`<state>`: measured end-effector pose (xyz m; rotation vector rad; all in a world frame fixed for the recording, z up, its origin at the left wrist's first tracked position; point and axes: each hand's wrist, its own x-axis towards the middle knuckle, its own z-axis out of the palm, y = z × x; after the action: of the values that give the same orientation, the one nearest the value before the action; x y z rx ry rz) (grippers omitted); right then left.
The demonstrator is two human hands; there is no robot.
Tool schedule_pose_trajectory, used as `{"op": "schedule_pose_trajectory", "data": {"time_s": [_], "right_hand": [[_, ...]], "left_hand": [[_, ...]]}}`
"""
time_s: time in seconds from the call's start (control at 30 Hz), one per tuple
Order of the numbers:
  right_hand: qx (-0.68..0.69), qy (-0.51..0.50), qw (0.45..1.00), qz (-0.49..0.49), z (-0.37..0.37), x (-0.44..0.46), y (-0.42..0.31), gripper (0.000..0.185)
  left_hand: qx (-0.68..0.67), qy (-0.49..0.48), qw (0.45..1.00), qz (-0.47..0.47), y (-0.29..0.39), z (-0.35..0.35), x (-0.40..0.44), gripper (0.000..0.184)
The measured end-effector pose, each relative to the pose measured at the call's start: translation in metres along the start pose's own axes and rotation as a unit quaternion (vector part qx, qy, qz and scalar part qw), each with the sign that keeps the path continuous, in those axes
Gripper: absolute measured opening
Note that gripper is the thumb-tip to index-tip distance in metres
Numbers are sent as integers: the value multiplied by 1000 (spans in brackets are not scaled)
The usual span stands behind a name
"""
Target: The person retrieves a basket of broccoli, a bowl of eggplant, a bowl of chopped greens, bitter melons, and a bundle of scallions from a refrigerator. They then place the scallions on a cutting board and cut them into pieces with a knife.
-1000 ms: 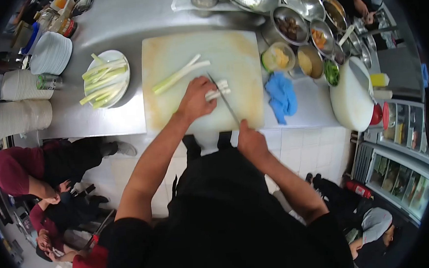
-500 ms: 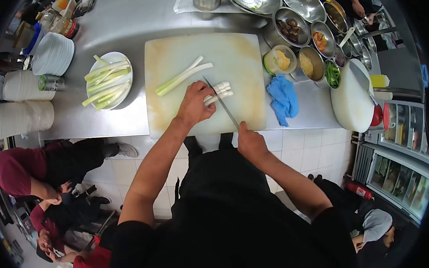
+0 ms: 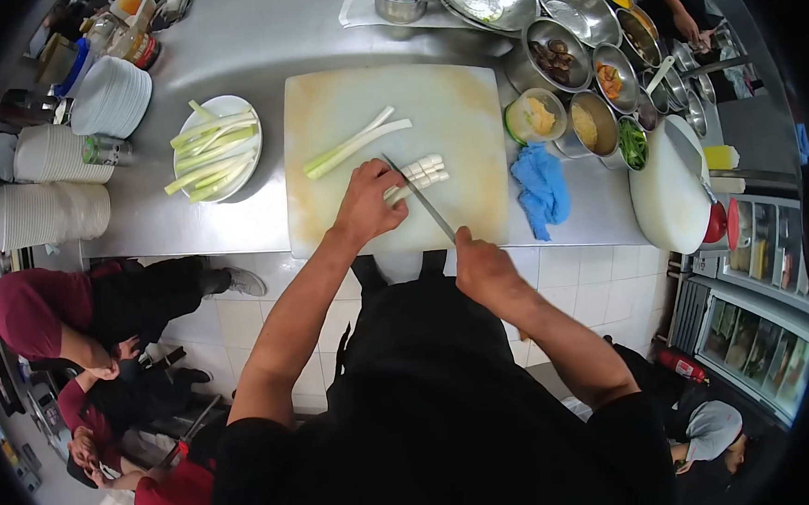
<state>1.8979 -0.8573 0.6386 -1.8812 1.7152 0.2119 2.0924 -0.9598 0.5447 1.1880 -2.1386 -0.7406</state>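
Left hand (image 3: 370,201) is clamped on the short white cut stalks (image 3: 425,171), sitting around the middle of the big off-white plastic cutting board (image 3: 451,101). Right hand (image 3: 486,264) is wrapped round the long steel knife (image 3: 432,210), blade slanting toward 11 o'clock, right beside the left fingers.

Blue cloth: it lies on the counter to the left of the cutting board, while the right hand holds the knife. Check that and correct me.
Wrong side: the head view shows the blue cloth on the counter to the right of the cutting board. The right hand does hold the knife.
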Motion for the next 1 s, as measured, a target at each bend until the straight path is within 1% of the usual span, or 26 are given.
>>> {"op": "schedule_pose_trajectory", "data": {"time_s": [0.03,0.07,0.1,0.13,0.2,0.23,0.3,0.33,0.4,0.43,0.5,0.53,0.57,0.6,0.73,0.8,0.83,0.93,0.97,1.0], "right_hand": [[0,-2,1000,-1,16,4,3,18],[8,20,1000,0,38,5,10,17],[14,47,999,-3,41,9,12,17],[16,42,999,-4,44,7,14,17],[-8,11,1000,7,23,7,10,18],[-9,12,1000,7,10,0,6,18],[0,-4,1000,1,-16,-9,-4,19],[-1,-3,1000,0,-19,-11,-5,19],[-5,-36,999,-22,-20,-15,-5,19],[-4,-37,999,-21,-16,-14,-6,19],[-8,11,999,-37,0,-8,-5,22],[-9,6,999,-39,19,-5,0,22],[5,27,999,-33,45,-2,5,21],[16,53,998,-29,51,2,5,20],[3,77,996,-37,34,6,3,19],[-18,19,999,-25,6,-6,-6,17],[-18,20,999,-25,-3,-9,-9,17],[-8,-61,997,-37,-16,-16,-15,17],[-8,-64,997,-36,-11,-13,-16,17],[4,-44,998,-34,-1,-8,-16,18]], "left_hand": [[0,0,1000,-2,-2,-1,-1,24],[-18,-12,1000,-19,-1,0,-4,25],[-33,-17,999,-34,-1,0,-2,25],[-32,-20,999,-38,2,0,-8,25],[-68,20,997,-24,8,-6,-2,28],[-68,20,997,-23,14,-9,-5,28],[-4,50,998,-32,22,-19,-9,30],[-3,53,998,-32,19,-18,-11,30],[22,16,999,-26,12,-14,-15,30],[22,15,999,-26,8,-10,-16,30],[12,30,999,-38,5,-5,-17,26],[12,31,999,-43,2,-4,-19,26],[5,29,999,-31,0,-3,-21,26],[1,32,999,-14,-2,-5,-18,26],[-25,46,999,-4,4,-14,-16,29],[-26,67,996,-48,22,-24,-26,31],[-26,68,996,-47,22,-25,-27,31],[0,43,998,-53,11,-20,-35,33],[18,46,998,-37,4,-15,-35,34],[35,49,998,-22,-2,-11,-36,36]]}}
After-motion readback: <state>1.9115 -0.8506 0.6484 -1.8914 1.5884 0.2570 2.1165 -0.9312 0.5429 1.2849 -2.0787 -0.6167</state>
